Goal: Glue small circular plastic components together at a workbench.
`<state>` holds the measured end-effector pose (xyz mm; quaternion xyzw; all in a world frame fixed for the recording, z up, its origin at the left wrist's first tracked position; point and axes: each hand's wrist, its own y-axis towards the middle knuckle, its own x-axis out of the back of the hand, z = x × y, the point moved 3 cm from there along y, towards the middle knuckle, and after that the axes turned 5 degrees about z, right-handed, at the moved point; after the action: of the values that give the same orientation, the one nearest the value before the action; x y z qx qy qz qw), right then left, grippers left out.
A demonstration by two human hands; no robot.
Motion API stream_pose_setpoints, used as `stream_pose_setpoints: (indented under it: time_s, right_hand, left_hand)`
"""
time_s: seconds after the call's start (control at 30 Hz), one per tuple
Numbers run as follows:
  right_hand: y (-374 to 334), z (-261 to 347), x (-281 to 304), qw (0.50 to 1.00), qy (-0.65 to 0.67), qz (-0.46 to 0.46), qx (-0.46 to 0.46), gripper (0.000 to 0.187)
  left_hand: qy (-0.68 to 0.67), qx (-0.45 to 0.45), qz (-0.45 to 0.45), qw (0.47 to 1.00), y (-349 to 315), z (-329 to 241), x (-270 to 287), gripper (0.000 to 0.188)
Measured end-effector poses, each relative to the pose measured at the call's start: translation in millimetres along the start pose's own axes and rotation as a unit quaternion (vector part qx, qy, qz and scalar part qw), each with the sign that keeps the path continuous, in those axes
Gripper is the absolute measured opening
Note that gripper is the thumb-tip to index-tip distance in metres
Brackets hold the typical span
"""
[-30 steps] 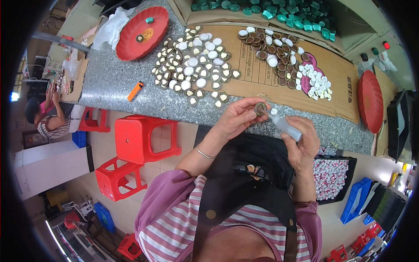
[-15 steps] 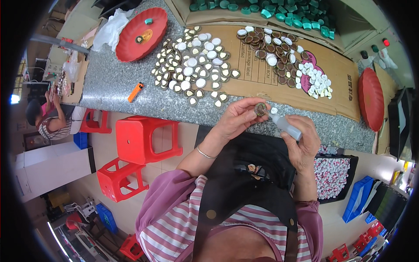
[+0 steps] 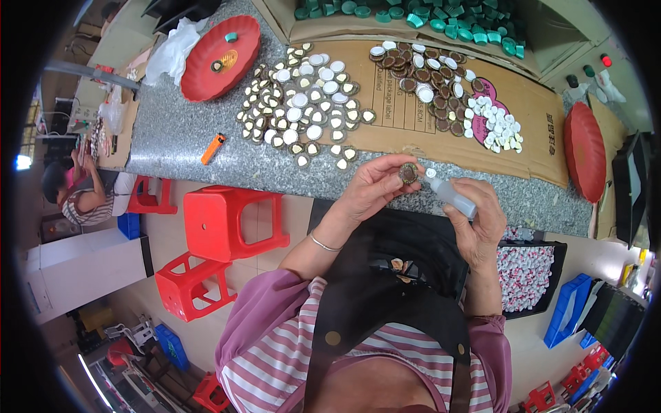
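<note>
A round brown piece point(image 3: 408, 173) is pinched in the fingers of the left hand point(image 3: 372, 188), near the front edge of the desk point(image 3: 172, 141). At its four o'clock, the fingers of the right hand point(image 3: 484, 219) grasp a translucent squeeze bottle point(image 3: 453, 198). White-and-brown discs point(image 3: 299, 100) spread at ten o'clock, white pieces point(image 3: 499, 124) at two; an orange lighter point(image 3: 214, 148) lies at nine.

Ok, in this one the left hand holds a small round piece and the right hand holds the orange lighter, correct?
Not quite: the head view shows the right hand holding a pale bottle, not the orange lighter, which lies on the counter. The left hand does hold a small round piece.
</note>
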<state>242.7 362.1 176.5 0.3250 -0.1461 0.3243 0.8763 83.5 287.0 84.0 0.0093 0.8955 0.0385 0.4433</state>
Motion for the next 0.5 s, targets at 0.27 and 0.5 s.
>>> stream_pose_setpoints:
  time_s: [0.27,0.5]
  right_hand:
    - [0.9,3.0,1.5,1.000,-0.014,0.002,0.009,0.031]
    - [-0.7,4.9,2.1,1.000,-0.016,0.009,0.015,0.031]
  left_hand:
    - [0.000,-0.006,-0.005,1.000,0.4,-0.6,0.0,0.034]
    - [-0.004,0.005,-0.034,0.999,-1.2,1.0,1.6,0.035]
